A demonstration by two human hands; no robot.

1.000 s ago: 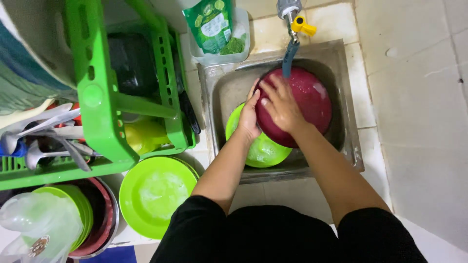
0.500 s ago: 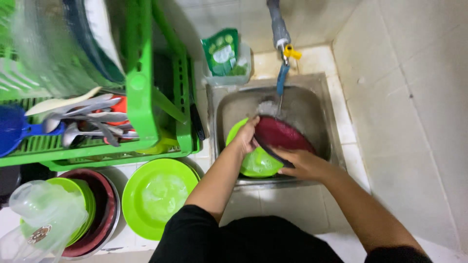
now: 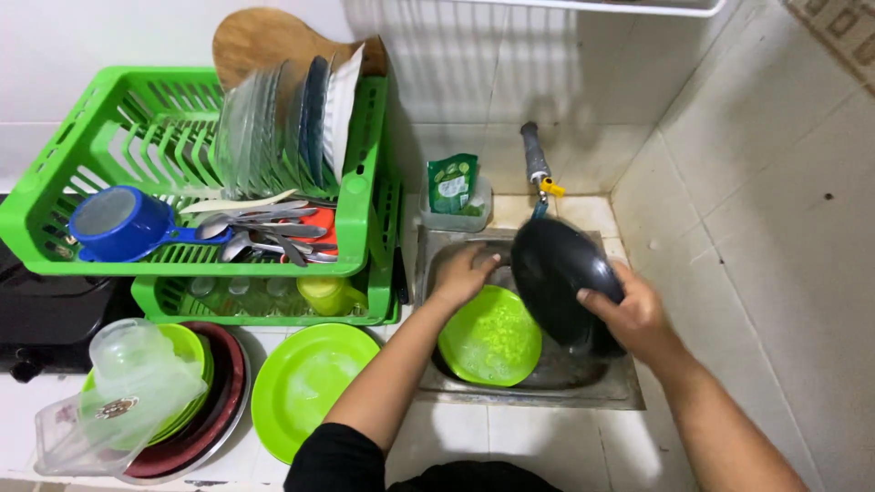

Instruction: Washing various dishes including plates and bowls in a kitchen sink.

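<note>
A dark bowl (image 3: 562, 278) was gripped at its rim by the right hand (image 3: 631, 314), tilted over the sink (image 3: 533, 387). The green plate (image 3: 489, 339) below was touched by the left hand (image 3: 463, 274), its fingers loosely curled.

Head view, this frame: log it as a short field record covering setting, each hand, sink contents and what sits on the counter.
setting: small steel sink in a tiled corner, tap above
right hand: grips a dark bowl, tilted on edge over the sink
left hand: reaches into the sink, fingers at the dark bowl's left edge
in sink: green bowl, wet
counter: green plate; stacked bowls with a clear plastic container on top
rack: green dish rack holding plates, cutlery, blue strainer
</note>
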